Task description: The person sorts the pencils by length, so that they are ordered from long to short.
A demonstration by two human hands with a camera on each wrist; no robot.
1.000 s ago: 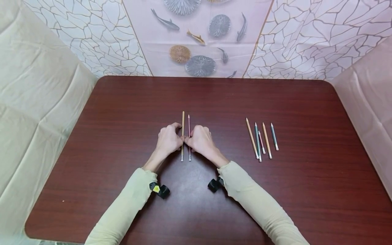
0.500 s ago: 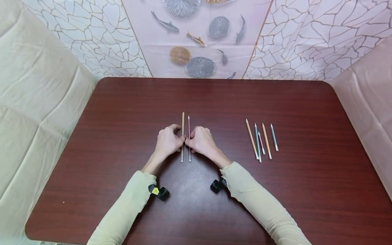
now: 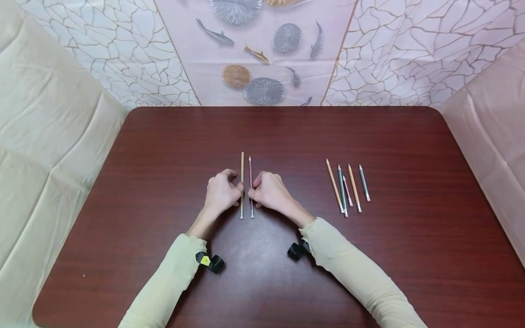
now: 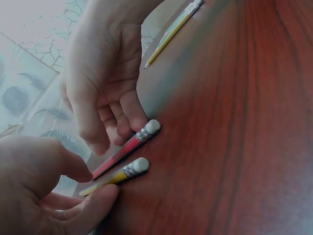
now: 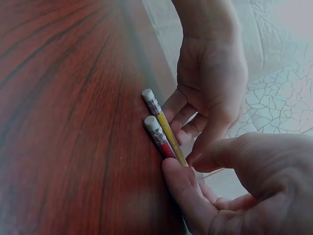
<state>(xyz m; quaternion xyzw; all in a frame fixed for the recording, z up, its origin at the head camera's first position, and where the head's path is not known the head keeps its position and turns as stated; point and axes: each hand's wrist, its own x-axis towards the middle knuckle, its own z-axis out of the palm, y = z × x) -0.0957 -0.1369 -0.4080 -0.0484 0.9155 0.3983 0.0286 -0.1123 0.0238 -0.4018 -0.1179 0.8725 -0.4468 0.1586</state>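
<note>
"Yellow pencil and red pencil: where?"
"Side by side, apart, just left of centre on the table."
"Gripped?"
"Pinched: yellow pencil in left hand, red pencil in right hand."
"Handling tip?"
"Ideally, pinch lightly, keeping eraser ends level."

From here I count seven pencils on one table: three yellow, two red and two teal, grouped as two and five. I also count two sleeves and two cameras, one per sleeve.
</note>
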